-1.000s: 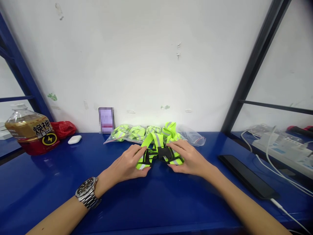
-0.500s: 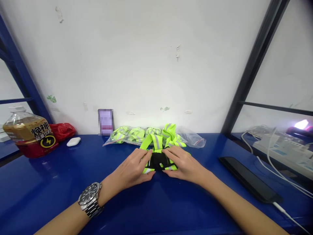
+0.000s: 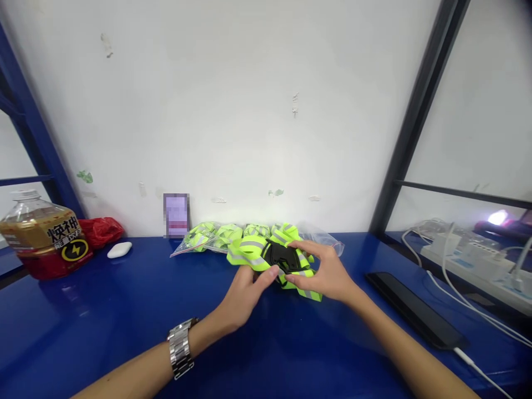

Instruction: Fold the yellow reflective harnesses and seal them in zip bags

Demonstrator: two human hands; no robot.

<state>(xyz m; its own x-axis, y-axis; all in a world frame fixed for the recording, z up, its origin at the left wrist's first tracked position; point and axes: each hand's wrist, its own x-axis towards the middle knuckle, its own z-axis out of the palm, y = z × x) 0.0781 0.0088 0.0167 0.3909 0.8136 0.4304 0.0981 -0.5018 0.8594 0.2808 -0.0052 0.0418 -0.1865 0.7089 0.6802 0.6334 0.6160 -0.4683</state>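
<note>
A bundle of neon-yellow reflective straps (image 3: 248,256) with grey bands is held just above the blue table. In its middle is a black plastic buckle (image 3: 283,257). My left hand (image 3: 241,296) grips the bundle from below, its thumb along the near edge and its other fingers hidden underneath. On the other side, my right hand (image 3: 328,272) has its thumb and fingers curled around the right end by the buckle. Behind the bundle, clear plastic bags (image 3: 203,237) with folded yellow straps lie along the wall; the bundle partly covers them.
At left stand a large drink bottle (image 3: 44,235), a red plastic bag (image 3: 101,230) and a white earphone case (image 3: 119,250). A pixelated phone (image 3: 177,216) leans on the wall. A black phone (image 3: 415,310) on a white cable lies at right, near power strips (image 3: 482,263).
The bundle has turned and tipped so its black buckle faces up. My left hand has rolled underneath, palm more upward. My right hand has shifted right and slightly up. The view has moved slightly.
</note>
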